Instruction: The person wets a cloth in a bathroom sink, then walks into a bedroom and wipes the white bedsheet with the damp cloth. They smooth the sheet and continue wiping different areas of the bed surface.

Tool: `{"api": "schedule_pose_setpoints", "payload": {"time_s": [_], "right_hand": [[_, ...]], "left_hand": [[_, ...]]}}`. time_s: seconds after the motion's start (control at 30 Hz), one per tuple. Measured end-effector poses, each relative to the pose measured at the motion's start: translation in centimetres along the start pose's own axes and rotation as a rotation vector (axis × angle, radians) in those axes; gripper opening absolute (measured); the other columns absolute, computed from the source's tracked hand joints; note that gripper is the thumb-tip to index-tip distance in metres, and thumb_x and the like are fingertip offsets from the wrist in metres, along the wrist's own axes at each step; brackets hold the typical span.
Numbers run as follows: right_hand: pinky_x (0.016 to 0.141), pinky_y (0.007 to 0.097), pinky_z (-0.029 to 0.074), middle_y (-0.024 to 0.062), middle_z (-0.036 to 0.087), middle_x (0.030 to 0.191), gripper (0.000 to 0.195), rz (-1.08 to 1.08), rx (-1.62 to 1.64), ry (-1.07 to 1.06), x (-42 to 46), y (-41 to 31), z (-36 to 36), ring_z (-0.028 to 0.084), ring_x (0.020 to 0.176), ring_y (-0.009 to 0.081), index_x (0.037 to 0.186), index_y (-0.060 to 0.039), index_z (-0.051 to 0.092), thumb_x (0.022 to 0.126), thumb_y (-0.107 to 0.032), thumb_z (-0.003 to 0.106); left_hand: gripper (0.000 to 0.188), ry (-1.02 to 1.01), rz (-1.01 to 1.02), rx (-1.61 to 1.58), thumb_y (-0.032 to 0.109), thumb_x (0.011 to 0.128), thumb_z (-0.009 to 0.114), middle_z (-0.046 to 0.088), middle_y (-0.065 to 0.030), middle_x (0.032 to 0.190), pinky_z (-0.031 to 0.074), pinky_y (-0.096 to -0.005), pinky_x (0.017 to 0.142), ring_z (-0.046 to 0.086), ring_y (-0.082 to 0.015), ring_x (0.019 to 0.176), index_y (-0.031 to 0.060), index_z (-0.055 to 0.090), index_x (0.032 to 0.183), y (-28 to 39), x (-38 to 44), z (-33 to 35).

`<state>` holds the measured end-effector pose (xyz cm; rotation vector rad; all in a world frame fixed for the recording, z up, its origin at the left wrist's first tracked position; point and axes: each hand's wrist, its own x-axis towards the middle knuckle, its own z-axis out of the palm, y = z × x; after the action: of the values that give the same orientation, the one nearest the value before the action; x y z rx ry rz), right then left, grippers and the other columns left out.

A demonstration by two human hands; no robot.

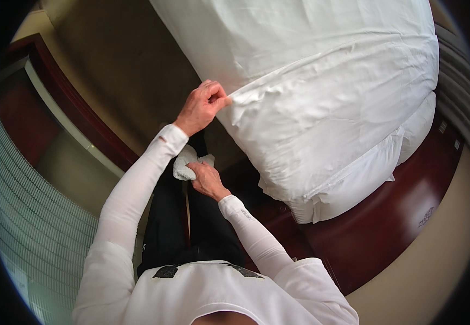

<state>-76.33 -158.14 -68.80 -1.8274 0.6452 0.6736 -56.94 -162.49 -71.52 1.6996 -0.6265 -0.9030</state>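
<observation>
My left hand (201,106) pinches the edge of a white bed cover (320,101) between thumb and fingers, at the side of the bed. From that pinch a fold line runs across the bed to its far side. Lower down, close to my legs, my right hand (209,178) grips a crumpled white cloth (185,164) that looks like terry towelling. White pillows (357,193) lie at the head of the bed, partly under the cover.
A glossy dark red wooden headboard (373,239) curves behind the pillows. On my left is a window with a dark wooden frame (76,101) and a slatted blind (35,211). Brown carpet (125,53) runs between window and bed. A grey curtain (456,77) hangs beyond the bed.
</observation>
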Motion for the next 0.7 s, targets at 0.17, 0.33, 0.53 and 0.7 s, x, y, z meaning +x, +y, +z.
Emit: {"api": "schedule_pose_setpoints", "payload": {"time_s": [0.17,0.33,0.53,0.7], "right_hand": [[0.076,0.0429,0.045,0.0159,0.061,0.083,0.044,0.054,-0.048,-0.025,-1.9,0.3,-2.4,0.055,0.087,0.0358,0.084,-0.006,0.059,0.066,-0.045,0.064],[0.073,0.0406,0.046,0.0154,0.063,0.077,0.057,0.391,-0.113,0.047,-7.1,4.6,-3.7,0.058,0.085,0.0337,0.09,-0.0065,0.065,0.07,-0.059,0.055],[0.092,0.0322,0.038,0.0224,0.047,0.122,0.078,0.923,0.481,0.24,-18.4,13.4,-2.4,0.048,0.112,0.0297,0.126,0.0031,0.037,0.07,-0.041,0.068],[0.082,0.0314,0.044,0.023,0.05,0.114,0.097,0.987,1.012,0.383,-24.5,18.2,-3.1,0.054,0.098,0.0243,0.135,0.0047,0.011,0.07,-0.033,0.072]], "left_hand": [[0.02,-0.044,-0.147,0.209,0.018,0.078,0.061,0.045,-0.0034,0.066,0.036,-0.0267,0.056,0.042,-0.0122,0.06,0.001,0.051,0.071,-1.6,1.5,-1.0],[0.018,-0.004,-0.011,0.11,0.015,0.079,0.06,0.048,-0.0029,0.068,0.038,-0.0255,0.058,0.043,-0.011,0.063,0.0011,0.052,0.073,-3.7,2.1,-0.4],[0.013,-0.011,-0.055,0.072,0.015,0.08,0.06,0.052,-0.0029,0.068,0.041,-0.0243,0.059,0.047,-0.009,0.063,0.0019,0.057,0.08,-4.2,1.9,-0.9],[0.026,0.008,-0.162,0.175,0.025,0.086,0.056,0.046,-0.0029,0.06,0.036,-0.026,0.053,0.038,-0.0093,0.058,-0.0002,0.055,0.082,-3.3,2.4,-1.2]]}}
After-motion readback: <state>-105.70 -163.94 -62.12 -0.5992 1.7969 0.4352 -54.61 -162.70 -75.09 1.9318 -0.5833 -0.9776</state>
